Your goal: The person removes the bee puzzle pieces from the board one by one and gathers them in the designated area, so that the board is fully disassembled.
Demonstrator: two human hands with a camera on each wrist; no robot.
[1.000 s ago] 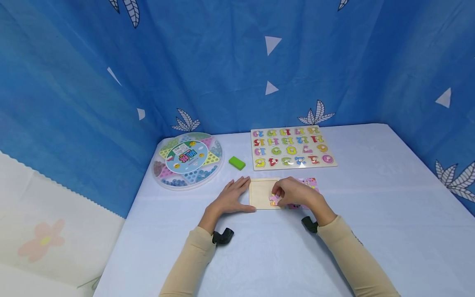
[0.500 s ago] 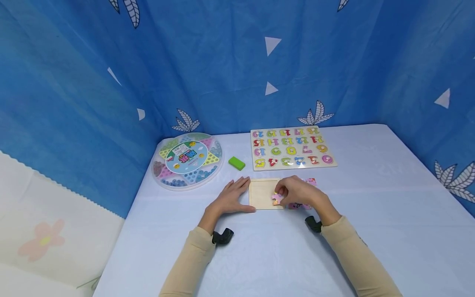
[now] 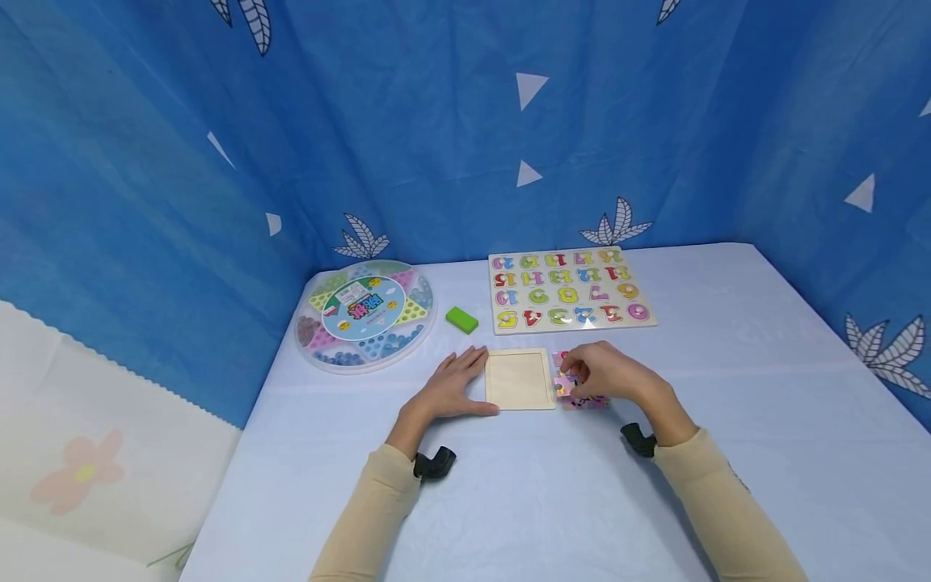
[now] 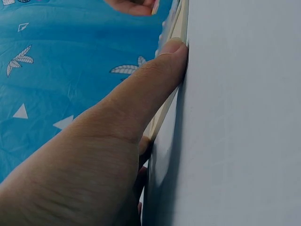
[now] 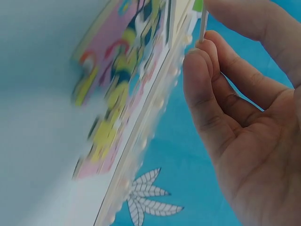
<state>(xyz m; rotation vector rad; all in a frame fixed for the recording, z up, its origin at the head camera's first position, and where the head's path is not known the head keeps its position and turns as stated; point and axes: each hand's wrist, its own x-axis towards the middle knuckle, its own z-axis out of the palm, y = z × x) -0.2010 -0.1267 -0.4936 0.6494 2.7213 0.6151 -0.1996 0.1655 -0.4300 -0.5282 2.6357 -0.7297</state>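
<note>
A square wooden puzzle tray (image 3: 520, 381) with a bare base lies on the white table. My left hand (image 3: 449, 388) rests at its left side, fingers spread; in the left wrist view the thumb (image 4: 162, 70) touches the tray's edge (image 4: 162, 113). My right hand (image 3: 609, 372) pinches a pink jigsaw piece (image 3: 563, 385) between thumb and fingertips, just right of the tray. In the right wrist view that held piece (image 5: 203, 23) appears edge-on. Beneath the right hand lie several pink and yellow jigsaw pieces (image 3: 592, 402), partly hidden by it.
Behind the tray lies a wooden number puzzle board (image 3: 575, 291). A green block (image 3: 461, 319) sits to its left, beside a round, clear-lidded game box (image 3: 364, 315) with beads. A blue curtain (image 3: 436, 145) hangs along the table's back.
My right hand has moved right with the jigsaw piece, from over the tray to over the loose pieces, baring the tray's right side. The left hand stays in place.
</note>
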